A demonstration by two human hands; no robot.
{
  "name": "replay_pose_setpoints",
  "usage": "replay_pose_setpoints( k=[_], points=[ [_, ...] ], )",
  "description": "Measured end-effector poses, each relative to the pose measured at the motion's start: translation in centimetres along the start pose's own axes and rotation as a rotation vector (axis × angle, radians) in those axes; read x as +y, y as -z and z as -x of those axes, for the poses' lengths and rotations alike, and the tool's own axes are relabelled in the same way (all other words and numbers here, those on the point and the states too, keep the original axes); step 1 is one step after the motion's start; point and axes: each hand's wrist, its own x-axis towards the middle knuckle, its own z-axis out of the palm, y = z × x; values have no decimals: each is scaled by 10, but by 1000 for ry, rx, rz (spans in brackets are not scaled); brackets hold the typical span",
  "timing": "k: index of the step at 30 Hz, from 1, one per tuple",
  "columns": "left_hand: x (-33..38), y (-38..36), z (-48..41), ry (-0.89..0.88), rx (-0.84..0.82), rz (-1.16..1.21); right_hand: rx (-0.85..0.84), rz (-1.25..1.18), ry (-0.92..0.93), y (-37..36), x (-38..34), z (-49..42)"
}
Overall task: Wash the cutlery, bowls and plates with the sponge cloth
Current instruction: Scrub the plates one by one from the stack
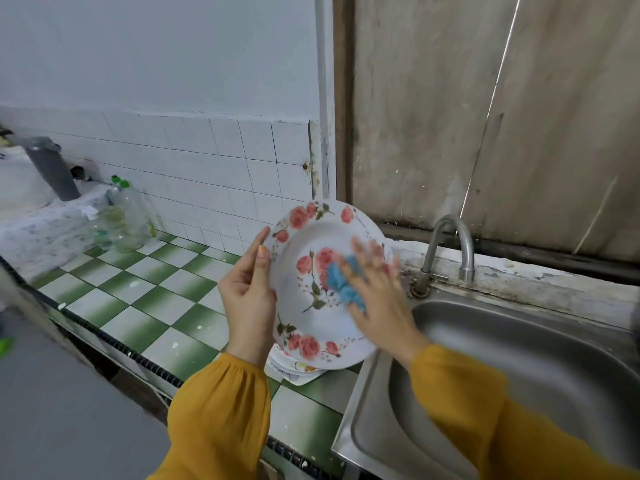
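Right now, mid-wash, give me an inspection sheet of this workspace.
Surface: green-and-white checkered tile counter, paint-specked; steel sink to the right, basin bare where visible.
Job's things: floral plate held tilted above the counter beside the sink; blue sponge cloth against its face; stacked dishes on the counter beneath it.
Clutter: clear plastic bottles with green caps by the wall; grey pipe at the far left.
Hands: left hand grips the plate's rim; right hand presses the cloth, motion-blurred.
Cables: nothing seen.
Surroundings: white tiled wall; faucet, no water seen running; weathered boards behind.
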Motion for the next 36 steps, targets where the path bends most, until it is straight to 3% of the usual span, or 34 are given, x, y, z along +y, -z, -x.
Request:
replay_pose_setpoints(
  k=[3, 6, 10, 13, 15, 20, 23, 26, 28, 31, 34, 36],
  points=[
    [-6, -7, 11, 25, -57, -49, 296, -126, -234, 20, 12, -26],
    [-10, -18, 20, -9, -152, -79, 517, -409, -297, 40, -16, -58],
    [-9, -23, 20, -64, -170, -107, 404, -394, -3, 32, -43, -65],
    [-9, -25, 23, -75, -185, -84, 525, -533, -188, 31, -42, -70],
    [-8, -30, 24, -74, -181, -72, 511, -648, -270, 36, -60, -67],
    [-5, -19, 6, -5, -58, 20, 97, -682, 30, 17, -95, -19],
    [-3, -9, 3, 24, -21, 64, -86, -534, 114, 12, -72, 7],
    [-1, -5, 8, -4, 15, 47, -17, -223, 103, 6, -23, 22],
    [-1, -6, 11, -13, 6, 27, 89, -164, -113, 9, 6, 18],
    [-4, -14, 15, -3, -62, -1, 281, -248, -337, 30, 15, -10],
    [-10, -22, 24, 26, -166, -20, 408, -385, -323, 48, -17, -35],
    [-14, -25, 28, 11, -186, -33, 347, -485, -219, 45, -48, -36]
  ],
)
